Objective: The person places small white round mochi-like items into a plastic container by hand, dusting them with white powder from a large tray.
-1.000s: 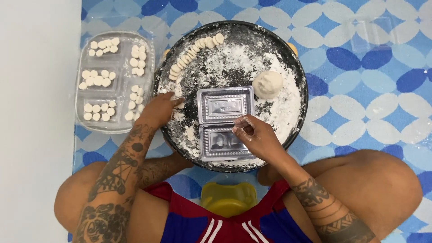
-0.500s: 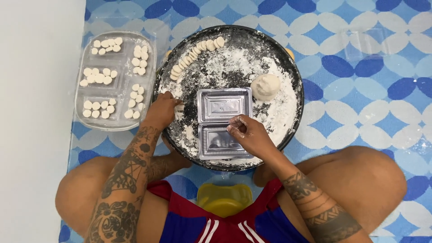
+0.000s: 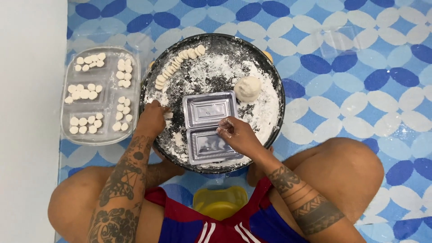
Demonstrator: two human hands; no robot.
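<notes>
A round dark tray [image 3: 274, 81] dusted with white flour lies on the patterned mat. In its middle sits an open clear plastic hinged box [image 3: 209, 109], empty. My right hand [image 3: 238, 134] rests on the box at the hinge between the two halves, fingers pinched together; whether it holds anything is hidden. My left hand [image 3: 152, 118] is on the flour at the tray's left side, touching a small dough piece [image 3: 168, 115]. A row of small dough discs [image 3: 177, 64] curves along the upper left rim. A dough ball [image 3: 248, 88] sits to the right of the box.
A clear plastic box [image 3: 100, 94] with compartments holding several small dough pieces lies left of the tray. A white wall or floor strip [image 3: 31, 112] runs along the left. A yellow stool [image 3: 219, 201] is under me. My bare knees flank the tray.
My right hand moved slightly up from the lower half of the box to the hinge. My left hand stayed on the flour at the left.
</notes>
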